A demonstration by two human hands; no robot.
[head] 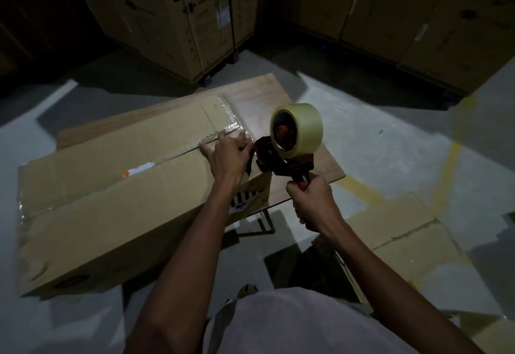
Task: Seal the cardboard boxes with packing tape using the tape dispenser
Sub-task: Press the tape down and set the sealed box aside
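At the centre of the frame, a long brown cardboard box [117, 194] is laid on a low wooden table [303, 158], its top flaps closed along a centre seam. The left hand [228, 155] is pressed flat on the box top near its right end, fingers straight and spread over a strip of clear packing tape [223, 133] that is stuck across the seam. Just right of it, a red and black tape dispenser [284, 155] carrying a roll of clear tape [299, 127] is held at the box's right edge; its red handle is gripped by the right hand [312, 200], fingers curled round it. Across the top of the frame, tall printed cardboard cartons [178, 13] are stacked on the grey floor [390, 144].
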